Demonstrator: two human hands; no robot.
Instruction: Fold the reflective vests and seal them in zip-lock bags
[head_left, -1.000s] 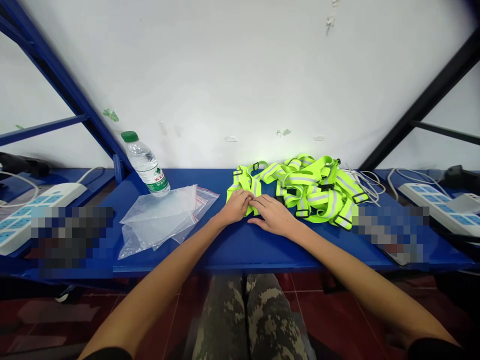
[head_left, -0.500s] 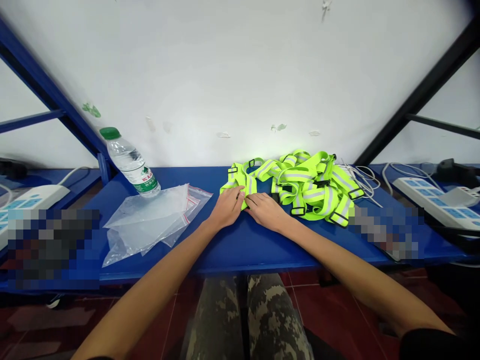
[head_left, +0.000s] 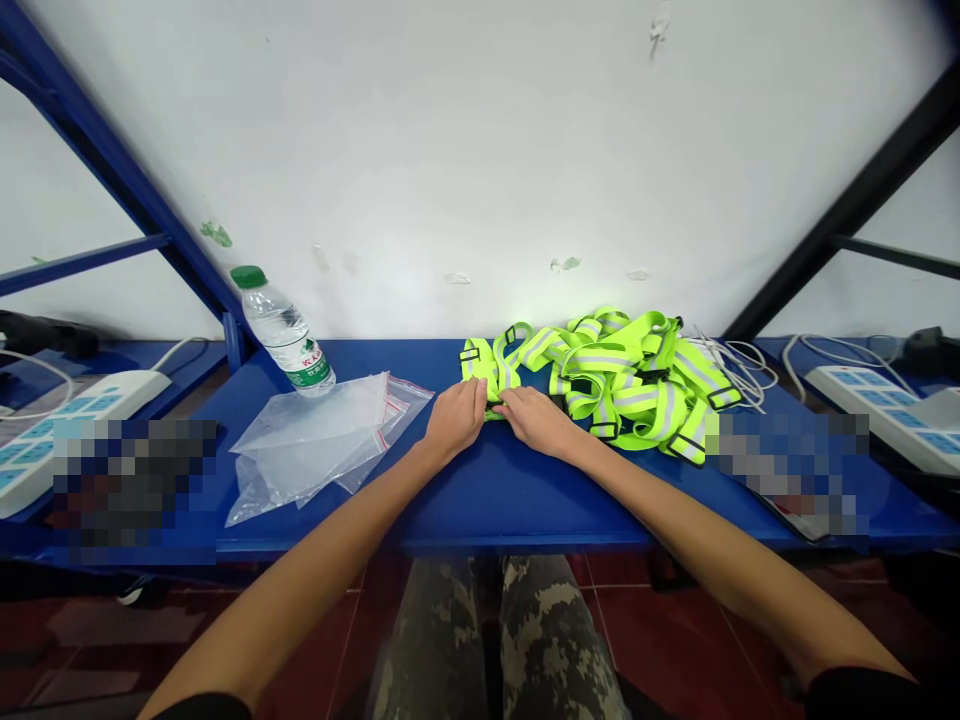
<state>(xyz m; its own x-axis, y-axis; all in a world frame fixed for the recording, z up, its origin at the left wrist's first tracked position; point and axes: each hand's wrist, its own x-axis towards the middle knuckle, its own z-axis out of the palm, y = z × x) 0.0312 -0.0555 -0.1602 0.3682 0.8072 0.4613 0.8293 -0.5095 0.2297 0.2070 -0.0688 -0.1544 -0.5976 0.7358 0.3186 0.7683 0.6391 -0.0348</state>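
Observation:
My left hand (head_left: 456, 415) and my right hand (head_left: 536, 418) are close together over the blue table, fingers closed on a neon yellow reflective strap (head_left: 506, 372) with a grey stripe and black buckles. The strap's near end is mostly hidden by my fingers. From there it runs right into a tangled heap of the same reflective straps (head_left: 637, 375), lying against the wall side of the table. Several clear zip bags (head_left: 315, 440) lie flat to the left of my left hand.
A water bottle (head_left: 289, 335) with a green cap stands behind the bags. White cables (head_left: 739, 360) lie right of the heap. Power strips rest at the far left (head_left: 82, 430) and far right (head_left: 885, 410). Blurred patches cover items near both table ends. A white wall (head_left: 480, 150) rises behind.
The view has shifted slightly, so the whole scene sits a little further right. Both hands stay on the strap, with a small shift of the fingers and a slightly wider gap between them.

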